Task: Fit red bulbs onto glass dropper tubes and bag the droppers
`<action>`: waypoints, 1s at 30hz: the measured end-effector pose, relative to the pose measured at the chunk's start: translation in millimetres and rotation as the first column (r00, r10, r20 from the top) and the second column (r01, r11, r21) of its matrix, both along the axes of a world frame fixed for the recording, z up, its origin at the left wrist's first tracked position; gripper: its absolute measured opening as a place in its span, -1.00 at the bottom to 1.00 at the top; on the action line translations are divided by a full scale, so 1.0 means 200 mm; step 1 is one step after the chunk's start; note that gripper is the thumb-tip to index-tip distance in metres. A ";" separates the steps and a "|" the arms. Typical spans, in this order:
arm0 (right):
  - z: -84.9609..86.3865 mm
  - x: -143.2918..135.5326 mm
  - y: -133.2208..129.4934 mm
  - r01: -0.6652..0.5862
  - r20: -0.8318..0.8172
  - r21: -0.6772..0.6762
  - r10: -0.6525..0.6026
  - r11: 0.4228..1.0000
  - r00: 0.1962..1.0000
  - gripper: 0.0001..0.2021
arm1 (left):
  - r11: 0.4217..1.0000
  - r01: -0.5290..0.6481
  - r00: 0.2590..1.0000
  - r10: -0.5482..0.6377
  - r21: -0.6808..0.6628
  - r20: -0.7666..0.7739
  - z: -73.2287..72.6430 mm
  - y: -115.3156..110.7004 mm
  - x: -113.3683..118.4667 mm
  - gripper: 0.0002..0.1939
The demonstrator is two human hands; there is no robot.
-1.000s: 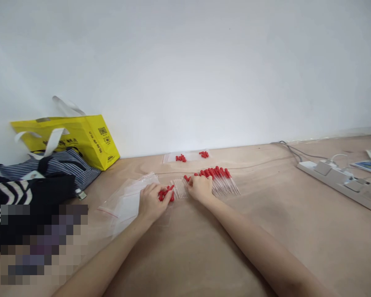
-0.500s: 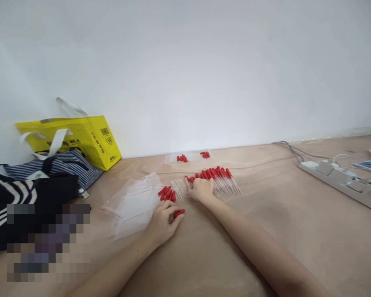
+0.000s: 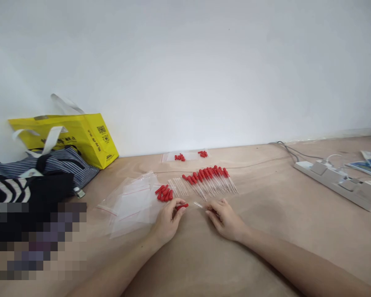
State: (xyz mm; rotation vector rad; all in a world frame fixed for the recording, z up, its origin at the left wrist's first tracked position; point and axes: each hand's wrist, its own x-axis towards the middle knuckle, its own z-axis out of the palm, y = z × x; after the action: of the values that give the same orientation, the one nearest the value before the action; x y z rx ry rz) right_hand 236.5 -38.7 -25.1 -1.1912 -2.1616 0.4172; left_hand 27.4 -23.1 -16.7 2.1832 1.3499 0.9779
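I have the left hand (image 3: 170,218) curled in a pinch around a red bulb (image 3: 182,206), narrow end rightward; the right hand (image 3: 224,218) pinches a clear tube (image 3: 198,204) slanting left and far, its tip near the bulb, not touching.

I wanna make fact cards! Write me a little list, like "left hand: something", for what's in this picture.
Left hand: pinching a red cap
Right hand: holding a thin clear tube
Row: red-topped tubes, lying side by side
Bare tubes: between that row and a pile of loose red caps
Left of the pile: clear plastic bags
Far left: yellow bag
Far right: white power strip
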 end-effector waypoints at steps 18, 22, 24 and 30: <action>-0.02 -0.08 -0.01 -0.111 0.020 0.137 0.110 0.984 0.994 -0.83 | 1.000 -0.002 1.000 0.002 0.021 0.009 -0.01 -0.04 0.00 -0.78; 0.00 -0.07 0.00 -0.114 0.104 0.230 0.092 0.966 0.990 -0.81 | 0.998 0.016 0.998 -0.012 0.060 -0.062 0.00 -0.05 0.00 -0.78; 0.00 -0.06 0.00 -0.135 0.162 0.292 0.091 0.947 0.983 -0.78 | 0.995 0.043 0.995 -0.035 0.092 -0.096 0.01 -0.06 0.00 -0.78; 0.00 -0.05 0.01 -0.157 0.209 0.375 0.082 0.913 0.974 -0.74 | 0.969 0.132 0.980 -0.096 0.209 -0.175 0.01 -0.08 0.02 -0.77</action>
State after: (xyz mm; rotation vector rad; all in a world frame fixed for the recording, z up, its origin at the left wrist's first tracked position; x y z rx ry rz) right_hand 227.5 -37.1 -25.6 -0.9046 -2.3461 -0.0858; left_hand 31.6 -39.9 -14.4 2.5265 1.2170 0.9622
